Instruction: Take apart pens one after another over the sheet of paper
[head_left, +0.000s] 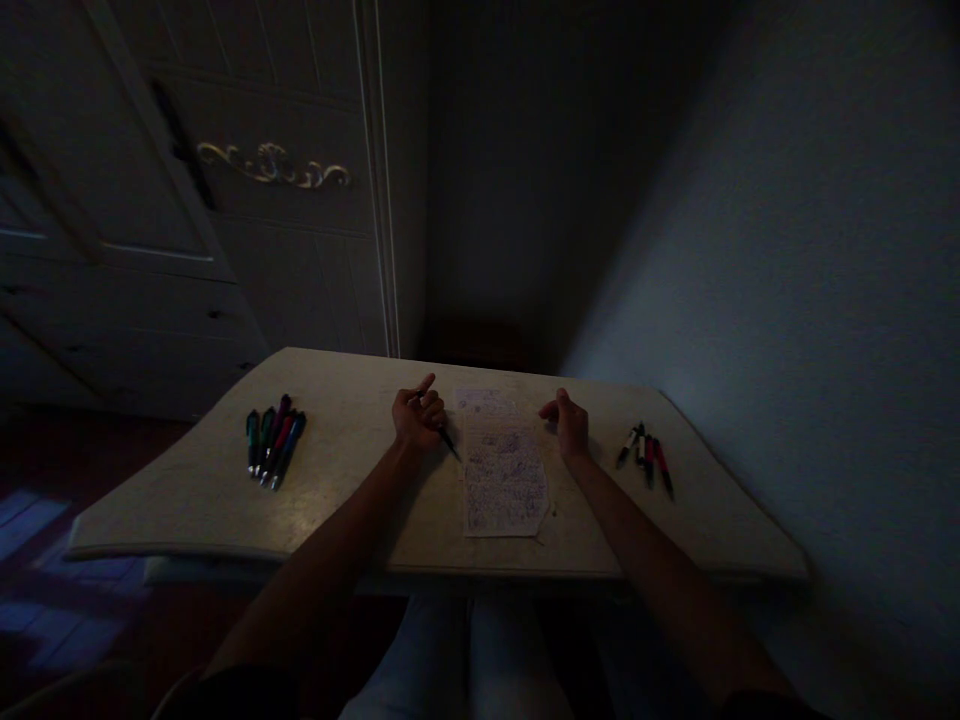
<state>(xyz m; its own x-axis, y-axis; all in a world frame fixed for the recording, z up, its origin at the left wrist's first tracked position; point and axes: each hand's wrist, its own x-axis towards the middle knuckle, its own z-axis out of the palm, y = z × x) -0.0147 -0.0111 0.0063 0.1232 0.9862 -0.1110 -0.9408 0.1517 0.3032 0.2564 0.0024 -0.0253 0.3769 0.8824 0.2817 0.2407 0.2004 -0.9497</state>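
Observation:
My left hand point(420, 418) is closed around a dark pen point(450, 443), whose lower end points down to the right at the left edge of the paper. One finger sticks out away from the grip. Between my hands lies a sheet of paper point(504, 480), densely covered in blue handwriting, with a ragged lower right corner. My right hand point(568, 425) rests on its side just right of the sheet, fingers loosely bent with the thumb side up, and no object shows in it.
Several coloured pens point(276, 445) lie bunched on the left of the white table point(345, 500). Another group of red, black and white pens point(646, 455) lies on the right. A cabinet point(300, 270) stands behind on the left; a wall point(787, 300) borders the right side.

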